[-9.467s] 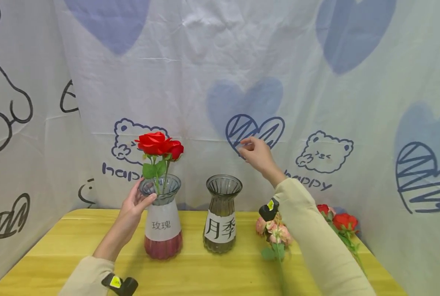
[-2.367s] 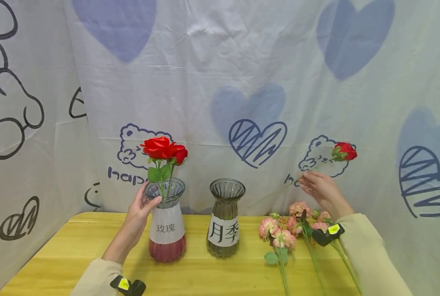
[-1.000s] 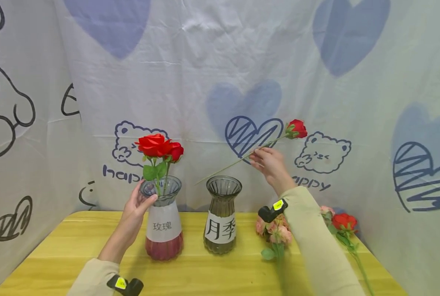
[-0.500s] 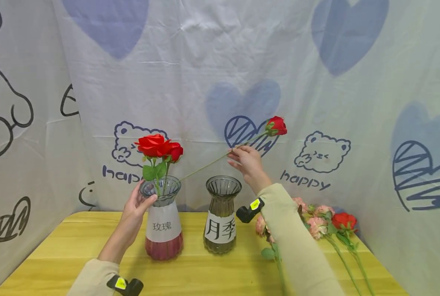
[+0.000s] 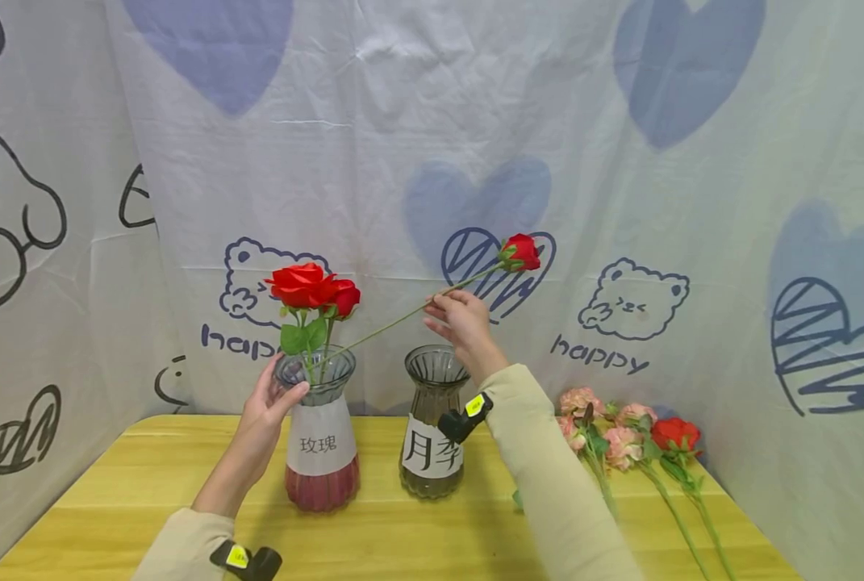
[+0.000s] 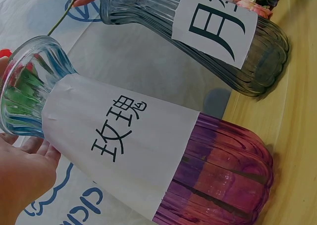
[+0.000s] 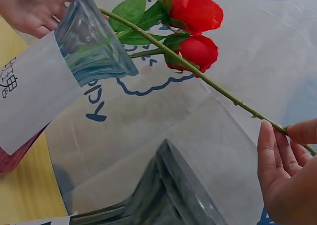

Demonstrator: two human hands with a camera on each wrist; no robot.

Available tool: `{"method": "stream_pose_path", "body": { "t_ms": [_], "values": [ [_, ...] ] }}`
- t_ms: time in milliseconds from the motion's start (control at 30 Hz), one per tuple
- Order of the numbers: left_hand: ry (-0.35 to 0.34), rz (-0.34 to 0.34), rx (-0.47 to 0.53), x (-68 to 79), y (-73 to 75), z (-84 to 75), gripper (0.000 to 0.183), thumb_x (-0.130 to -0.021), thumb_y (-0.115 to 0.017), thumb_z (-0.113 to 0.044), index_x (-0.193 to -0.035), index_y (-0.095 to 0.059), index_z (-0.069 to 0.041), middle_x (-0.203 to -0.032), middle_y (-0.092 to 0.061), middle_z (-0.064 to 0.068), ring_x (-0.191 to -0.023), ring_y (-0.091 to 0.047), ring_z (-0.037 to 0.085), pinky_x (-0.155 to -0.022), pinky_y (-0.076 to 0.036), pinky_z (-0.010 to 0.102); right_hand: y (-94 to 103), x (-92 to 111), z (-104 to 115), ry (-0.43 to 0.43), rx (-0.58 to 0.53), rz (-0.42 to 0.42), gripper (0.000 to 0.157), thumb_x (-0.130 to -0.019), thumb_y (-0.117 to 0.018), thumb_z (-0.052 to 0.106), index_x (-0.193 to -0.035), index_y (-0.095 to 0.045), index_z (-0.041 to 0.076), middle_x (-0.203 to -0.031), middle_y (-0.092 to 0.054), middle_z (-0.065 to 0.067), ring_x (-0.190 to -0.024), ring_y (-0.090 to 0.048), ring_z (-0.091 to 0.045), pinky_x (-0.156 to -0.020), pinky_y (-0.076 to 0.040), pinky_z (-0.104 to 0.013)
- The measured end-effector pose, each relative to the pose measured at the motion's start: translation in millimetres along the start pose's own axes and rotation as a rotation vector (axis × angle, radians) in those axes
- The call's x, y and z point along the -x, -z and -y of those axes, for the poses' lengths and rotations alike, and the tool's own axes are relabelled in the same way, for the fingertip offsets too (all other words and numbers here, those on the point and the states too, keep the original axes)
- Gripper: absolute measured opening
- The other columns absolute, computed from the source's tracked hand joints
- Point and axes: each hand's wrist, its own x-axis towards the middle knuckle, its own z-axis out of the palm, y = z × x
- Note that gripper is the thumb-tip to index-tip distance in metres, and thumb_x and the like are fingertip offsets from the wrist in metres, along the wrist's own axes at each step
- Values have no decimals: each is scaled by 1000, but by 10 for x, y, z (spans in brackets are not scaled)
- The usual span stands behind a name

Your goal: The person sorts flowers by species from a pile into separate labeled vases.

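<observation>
My left hand (image 5: 263,410) grips the neck of a ribbed glass vase (image 5: 323,486) with a pink base and a white paper label. Two red roses (image 5: 301,286) stand in it, leaning over the rim. My right hand (image 5: 469,327) pinches the thin green stem of another red rose (image 5: 521,252) between thumb and fingers. That rose slants, bloom up to the right, its lower stem end at the vase mouth. In the right wrist view the held stem (image 7: 225,93) crosses in front of the roses in the vase. Its very tip is hard to make out.
A dark grey glass vase (image 5: 432,485) with a label stands just right of the first, below my right hand. Pink flowers (image 5: 624,446) and one red rose (image 5: 675,436) lie at the right on the yellow wood-grain table (image 5: 185,468). A printed cloth hangs behind.
My right hand, first without a flower, holds a red rose from the right side and has carried it left over the grey vase to the labelled pink-based vase's mouth. The left hand keeps its grip.
</observation>
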Motion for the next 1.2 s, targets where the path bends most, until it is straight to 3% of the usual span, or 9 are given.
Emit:
{"method": "stream_pose_path", "body": {
  "t_ms": [267,367,567,867,1067,1200],
  "values": [
    [3,-3,-2,6,7,-1,80,-100,-51,-19,-155,6,-8,-159,-5,18,-145,-4,31,-116,-6,47,-98,-1,-59,-9,0,9,4,-96,-53,-2,-98,-57,-1,-125,-57,-28,-77,-63,-13,-67,-56,-23],
    [8,-8,-2,11,10,0,80,-100,-51,-19,-155,6,-8,-159,-5,17,-145,-4,30,-116,-7,46,-133,4,-81,5,34,16,9,-96,-54,-2,-104,-57,-5,-123,-59,-28,-78,-63,-13,-67,-56,-23],
    [13,-6,3,8,11,-7,80,-100,-51,-20,-155,7,-10,-159,-5,17,-145,-5,30,-116,-7,46,-225,-6,-41,55,174,70,25,-96,-55,0,-119,-55,-10,-116,-64,-23,-83,-64,-15,-69,-57,-24],
    [10,-7,1,-12,11,-24,81,-100,-52,-20,-155,7,-9,-160,-5,17,-145,-6,30,-117,-7,45,-547,-14,70,166,356,181,23,-95,-54,-2,-115,-55,-14,-107,-67,-25,-75,-63,-15,-55,-53,-19],
    [11,-6,2,-9,9,-12,80,-100,-52,-20,-155,6,-8,-159,-7,19,-145,-7,31,-116,-8,46,-664,41,-13,191,517,279,17,-96,-54,1,-108,-59,-10,-105,-67,-25,-86,-67,-30,-60,-57,-27],
    [7,-8,-4,-2,20,-7,80,-100,-52,-20,-155,6,-9,-159,-7,19,-145,-7,31,-116,-8,46,-683,67,-41,178,580,330,16,-97,-56,4,-104,-61,-8,-101,-68,-23,-86,-68,-30,-64,-58,-32]
  ]
}}
